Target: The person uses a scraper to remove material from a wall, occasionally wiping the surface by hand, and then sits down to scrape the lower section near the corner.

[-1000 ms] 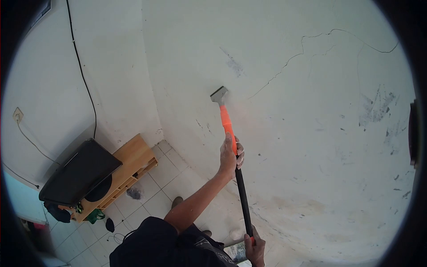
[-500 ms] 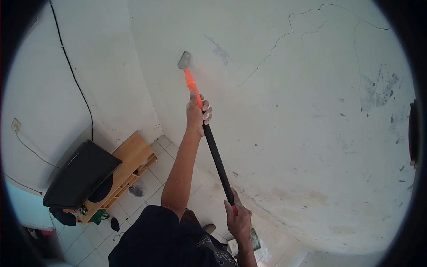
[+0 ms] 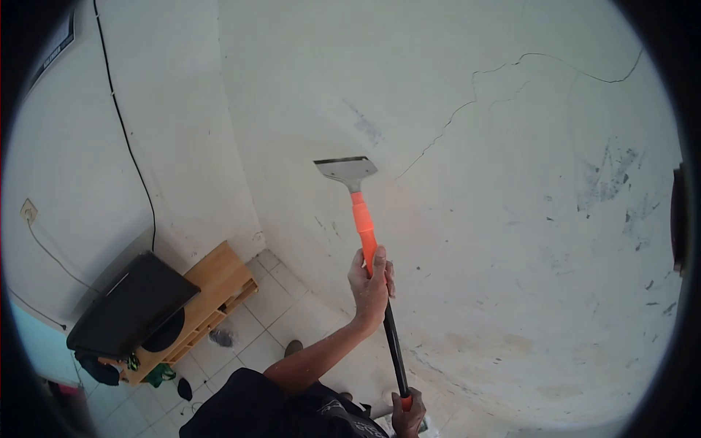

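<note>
A long-handled scraper [image 3: 363, 217] with a wide metal blade [image 3: 346, 169], an orange neck and a black shaft is held in front of the pale wall [image 3: 467, 219]. My left hand [image 3: 372, 285] wraps round the orange part below the blade. Near the shaft's lower end, my right hand [image 3: 408, 415] is closed round the handle by its orange-red section. The blade appears broad side on; whether it touches the wall I cannot tell. Above and right of it runs a thin crack [image 3: 444, 131], and grey scuffs mark the wall.
At the lower left, a black television [image 3: 131, 306] stands on a wooden cabinet [image 3: 219, 281]. A black cable [image 3: 125, 131] runs down the left wall to it, near a socket [image 3: 28, 211]. Dark small items lie on the tiled floor [image 3: 281, 292]. A shoe [image 3: 293, 347] shows below.
The scraper and both my hands have moved down and to the right. Its blade has turned and shows its broad face. The view has shifted slightly.
</note>
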`<state>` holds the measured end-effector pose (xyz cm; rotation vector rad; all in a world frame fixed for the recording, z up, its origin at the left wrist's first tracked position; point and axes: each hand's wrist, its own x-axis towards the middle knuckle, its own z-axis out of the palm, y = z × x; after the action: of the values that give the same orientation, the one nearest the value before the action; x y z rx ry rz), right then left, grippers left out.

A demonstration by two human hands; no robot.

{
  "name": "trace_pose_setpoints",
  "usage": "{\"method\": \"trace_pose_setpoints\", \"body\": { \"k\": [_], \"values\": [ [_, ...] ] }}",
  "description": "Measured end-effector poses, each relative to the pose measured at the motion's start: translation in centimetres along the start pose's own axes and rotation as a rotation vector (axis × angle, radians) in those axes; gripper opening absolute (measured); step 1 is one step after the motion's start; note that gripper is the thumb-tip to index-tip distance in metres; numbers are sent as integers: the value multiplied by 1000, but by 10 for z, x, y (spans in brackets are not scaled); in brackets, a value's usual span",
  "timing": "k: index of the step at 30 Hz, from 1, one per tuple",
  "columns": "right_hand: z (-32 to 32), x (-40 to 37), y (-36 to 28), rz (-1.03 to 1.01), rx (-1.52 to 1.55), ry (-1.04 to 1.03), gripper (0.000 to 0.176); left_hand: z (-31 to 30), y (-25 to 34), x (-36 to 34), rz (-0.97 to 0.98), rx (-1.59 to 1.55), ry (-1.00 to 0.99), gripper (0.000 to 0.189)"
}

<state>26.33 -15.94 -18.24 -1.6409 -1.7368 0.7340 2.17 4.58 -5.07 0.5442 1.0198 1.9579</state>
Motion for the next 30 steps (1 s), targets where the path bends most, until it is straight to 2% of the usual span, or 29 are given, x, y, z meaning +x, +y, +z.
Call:
{"method": "trace_pose_setpoints", "body": {
  "k": [1,2,4,5,6,7,9,11,13,15,16,18,20,23,26,28,30],
  "values": [
    [0,4,-1,-72,24,17,37,4,11,1,99,45,-46,48],
    [-5,7,-2,-76,32,28,37,10,23,-2,106,47,-57,48],
    [-32,16,-51,129,490,-340,34,21,51,-7,210,-65,-226,52],
    [-40,18,-75,161,717,-413,36,22,56,-4,213,-60,-235,52],
    [-40,19,-73,156,724,-407,36,23,61,-2,150,-123,-357,55],
    [-42,22,-67,139,809,-504,38,25,65,0,84,-185,-478,57],
    [-41,25,-61,102,926,-620,46,36,67,3,70,-169,-472,58],
    [-41,25,-60,82,924,-574,44,47,62,2,56,-156,-464,60],
    [-40,24,-63,62,923,-530,41,56,54,2,157,-110,-409,52],
    [-43,21,-66,-31,624,-278,37,62,47,-1,177,-89,-363,54],
    [-44,20,-63,-36,624,-278,37,63,43,-3,192,-65,-316,55],
    [-41,19,-50,-105,439,-140,35,63,32,-9,181,-70,-311,57],
    [-38,16,-35,-85,413,-127,37,62,25,-9,169,-74,-302,58],
    [-42,26,-47,-108,402,-112,39,67,35,-1,213,-78,-296,58],
    [-39,48,-72,-80,377,-109,44,72,70,24,299,-53,-243,57],
    [-41,62,-83,-83,311,-110,45,73,84,38,274,-87,-184,47],
    [-47,59,-93,-143,265,-113,45,72,81,37,308,-107,-186,46]
  ]
}}
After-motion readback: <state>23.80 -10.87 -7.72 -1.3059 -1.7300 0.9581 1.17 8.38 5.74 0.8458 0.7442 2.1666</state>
